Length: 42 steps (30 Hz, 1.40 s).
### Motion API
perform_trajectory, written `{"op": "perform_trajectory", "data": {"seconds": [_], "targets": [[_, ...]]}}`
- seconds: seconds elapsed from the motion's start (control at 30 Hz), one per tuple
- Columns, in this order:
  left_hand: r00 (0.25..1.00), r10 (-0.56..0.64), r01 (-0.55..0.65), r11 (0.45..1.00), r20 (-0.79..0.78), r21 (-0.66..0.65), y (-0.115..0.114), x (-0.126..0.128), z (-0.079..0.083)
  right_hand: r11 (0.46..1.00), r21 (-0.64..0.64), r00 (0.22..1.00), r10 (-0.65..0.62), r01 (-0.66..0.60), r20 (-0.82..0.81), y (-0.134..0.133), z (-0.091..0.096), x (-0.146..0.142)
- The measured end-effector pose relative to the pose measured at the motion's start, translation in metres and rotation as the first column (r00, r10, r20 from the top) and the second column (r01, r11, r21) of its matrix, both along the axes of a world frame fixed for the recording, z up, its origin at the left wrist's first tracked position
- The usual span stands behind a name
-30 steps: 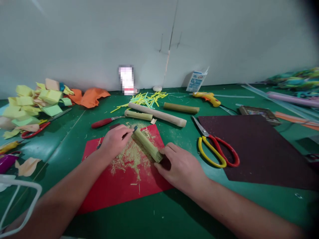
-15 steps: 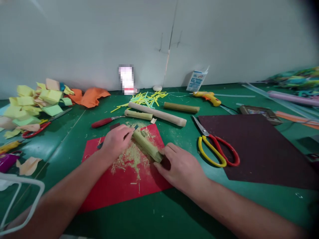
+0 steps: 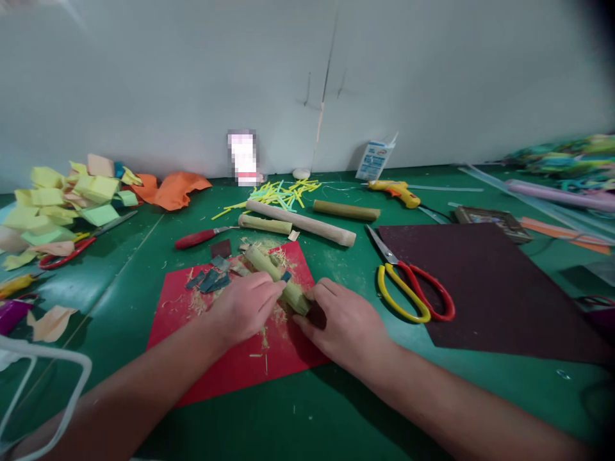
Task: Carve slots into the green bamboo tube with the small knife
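"Looking through the head camera, what do you see shifted?"

"Left hand (image 3: 252,304), mainly. A second ago it was up at the far end of the greenish stick (image 3: 270,267); now it sits farther down, close to the right hand (image 3: 348,317). That has uncovered several dark scraps (image 3: 209,280) on the red sheet (image 3: 225,371)."

"What is each hand doing?"

"The left is closed, its fingertips pinching a small dark piece (image 3: 286,276) against the stick's upper side. The right grips the stick's near end between thumb and fingers, about where it was before."

"And the stick itself?"

"Lying aslant over the red sheet, far end pointing up and left, with pale shavings and dust strewn around it."

"Anything close by?"

"Beyond the sheet, a red-handled tool (image 3: 195,239) lies beside a short pale stick (image 3: 264,223). Behind that are a longer whitish stick (image 3: 302,223) and an olive one, then a heap of yellow and mint strips (image 3: 276,194)."

"Over to the right?"

"Scissors (image 3: 417,288) with one yellow and one red handle, partly on a dark brown sheet (image 3: 480,288). Farther back, a yellow glue gun (image 3: 401,192) lies near a small carton (image 3: 376,159) on the green table (image 3: 240,438)."
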<state>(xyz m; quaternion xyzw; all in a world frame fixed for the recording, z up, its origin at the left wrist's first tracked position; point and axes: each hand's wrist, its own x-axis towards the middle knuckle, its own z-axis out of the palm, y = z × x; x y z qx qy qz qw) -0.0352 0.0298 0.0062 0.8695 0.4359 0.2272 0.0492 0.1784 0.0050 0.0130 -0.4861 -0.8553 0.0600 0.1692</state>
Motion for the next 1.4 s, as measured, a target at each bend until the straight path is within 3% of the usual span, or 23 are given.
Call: {"op": "perform_trajectory", "data": {"seconds": [0.07, 0.23, 0.47, 0.67, 0.73, 0.87, 0.9, 1.03, 1.2, 1.3, 1.4], "targets": [[1.000, 0.026, -0.026, 1.000, 0.006, 0.006, -0.001, -0.001, 0.002, 1.000, -0.004, 1.000, -0.003, 0.003, 0.005, 0.000, 0.000, 0.001], [0.971, 0.234, -0.236, 0.970, 0.037, 0.060, 0.014, -0.019, 0.009, 1.000, -0.004, 1.000, -0.023, 0.023, 0.018, 0.004, 0.000, 0.004], [0.976, 0.209, -0.210, 0.977, 0.058, 0.022, 0.015, -0.021, 0.007, 1.000, -0.023, 0.999, 0.018, -0.019, -0.034, 0.005, 0.002, 0.005], [0.958, 0.225, -0.222, 0.974, 0.180, -0.035, 0.016, -0.018, 0.007, 0.999, -0.010, 0.999, 0.032, -0.032, -0.028, 0.004, 0.002, 0.004], [0.963, 0.175, -0.170, 0.984, 0.205, -0.046, 0.010, -0.010, 0.008, 1.000, 0.004, 0.999, 0.028, -0.028, -0.020, 0.004, 0.000, 0.003], [0.985, -0.075, 0.090, 0.992, 0.157, -0.093, -0.003, 0.003, 0.007, 0.999, 0.015, 0.999, 0.033, -0.033, -0.002, 0.005, -0.001, 0.003], [0.986, -0.080, 0.093, 0.992, 0.143, -0.086, -0.002, 0.003, 0.007, 0.999, 0.015, 0.999, 0.032, -0.032, 0.001, 0.005, -0.001, 0.003], [0.989, 0.089, -0.090, 0.996, 0.116, 0.005, 0.009, -0.010, 0.010, 1.000, 0.007, 1.000, 0.013, -0.013, 0.007, 0.004, 0.001, 0.003], [0.998, 0.039, -0.037, 0.999, 0.054, -0.036, 0.012, -0.022, 0.020, 1.000, -0.002, 0.999, 0.031, -0.031, -0.013, 0.003, 0.007, 0.005], [0.950, 0.297, -0.301, 0.953, 0.095, 0.035, 0.020, -0.041, 0.023, 0.998, 0.060, 0.999, -0.031, 0.030, 0.017, 0.009, 0.014, 0.017], [0.830, 0.558, -0.558, 0.826, 0.022, 0.080, 0.038, -0.072, 0.017, 0.964, 0.159, 0.966, -0.233, 0.214, 0.108, 0.022, 0.024, 0.039]]}}
